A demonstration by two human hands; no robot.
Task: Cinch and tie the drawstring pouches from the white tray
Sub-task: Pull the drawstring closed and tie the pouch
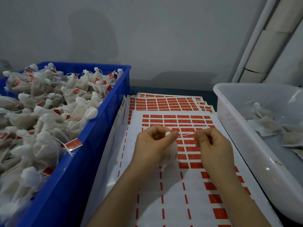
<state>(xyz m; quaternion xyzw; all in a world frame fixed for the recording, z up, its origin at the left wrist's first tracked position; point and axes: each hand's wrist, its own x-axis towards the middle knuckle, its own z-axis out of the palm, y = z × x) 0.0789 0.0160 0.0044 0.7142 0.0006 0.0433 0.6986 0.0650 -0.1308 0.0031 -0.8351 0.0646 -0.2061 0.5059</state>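
The left hand [153,145] grips the pouch [173,153] by its neck over the label sheets. At its 3 o'clock, the right hand [213,145] pinches the drawstring [186,134], which looks taut. Best to pull steadily toward 3 o'clock, toward the white tray [237,128], while holding the neck firm.

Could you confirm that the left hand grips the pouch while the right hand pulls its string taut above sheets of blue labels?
Not quite: the labels are red, not blue. The head view shows the left hand gripping the pouch while the right hand pulls its string taut above sheets of red labels.
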